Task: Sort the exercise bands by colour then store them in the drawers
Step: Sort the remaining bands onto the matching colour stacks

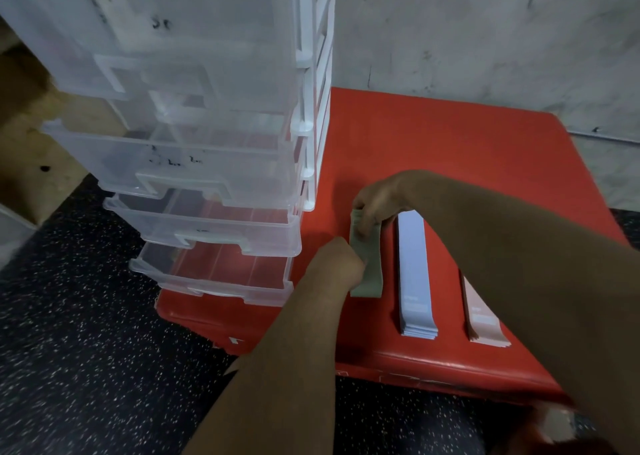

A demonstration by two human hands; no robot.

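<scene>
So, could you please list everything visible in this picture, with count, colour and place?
green bands: one stack, grey-green, on the pad beside the drawers, held by both hands
blue bands: one stack, light blue, right of the green bands
pink bands: one stack, pale pink, right of the blue bands, partly behind the right arm
drawers: one tower, clear with white frame, at the pad's left side; lower ones pulled part way out
pad: one, red, on the floor
floor: dark, speckled
wall: grey, behind the pad
wood board: one, brown, far left
hands: two; left hand grips the green bands' side, right hand pinches their far end
</scene>
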